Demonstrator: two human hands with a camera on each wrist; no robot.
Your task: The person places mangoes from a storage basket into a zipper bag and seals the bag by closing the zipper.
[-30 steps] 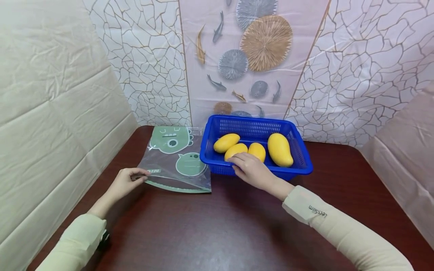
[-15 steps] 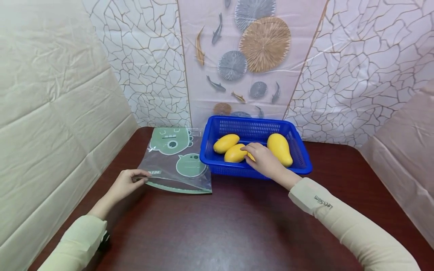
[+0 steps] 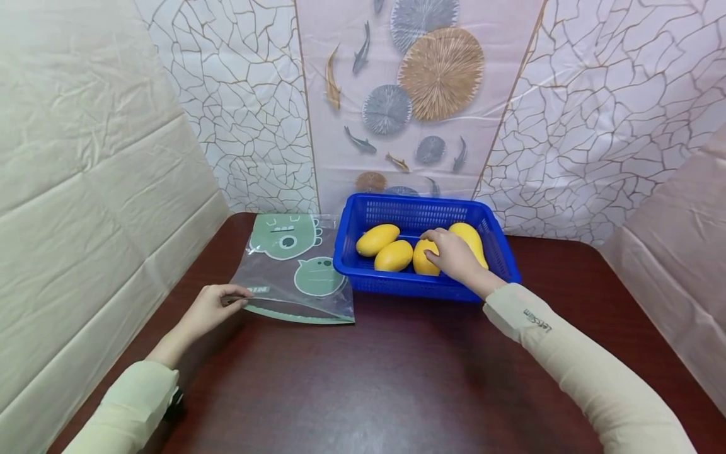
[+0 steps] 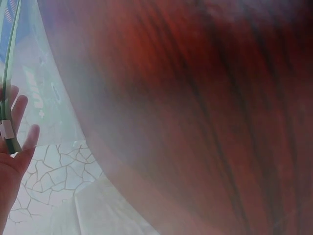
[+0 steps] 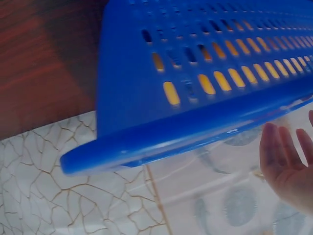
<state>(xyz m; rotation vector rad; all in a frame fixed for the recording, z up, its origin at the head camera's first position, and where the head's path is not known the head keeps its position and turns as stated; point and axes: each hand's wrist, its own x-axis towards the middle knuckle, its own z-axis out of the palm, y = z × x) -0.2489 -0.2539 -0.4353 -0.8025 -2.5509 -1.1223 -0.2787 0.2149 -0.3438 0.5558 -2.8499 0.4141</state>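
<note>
My left hand [image 3: 211, 309] pinches the left end of a zip bag's [image 3: 272, 277] opening, by the slider [image 4: 7, 129]. The bag is clear with green cartoon prints and lies with its mouth slightly parted. My right hand [image 3: 458, 257] is over the front of a blue basket [image 3: 391, 285], fingers loosely bent. Its fingertips are right at a yellow mango [image 3: 424, 258]. A larger mango [image 3: 469, 238] is partly hidden behind this hand. Two more sit to the left, an upper mango [image 3: 378, 239] and a lower mango [image 3: 394, 256]. In the right wrist view the fingers [image 5: 271, 147] show beyond the basket rim.
The dark red-brown table [image 3: 340, 384] carries the bag and basket side by side, the basket overlapping the bag's right edge in the head view. Patterned sheets [image 3: 397, 157] hang behind, and a cream cloth [image 3: 108, 164] borders the left.
My right hand has moved right along the basket, from the lower left mango to the one beside it and slightly past. The left hand and bag have stayed in place.
</note>
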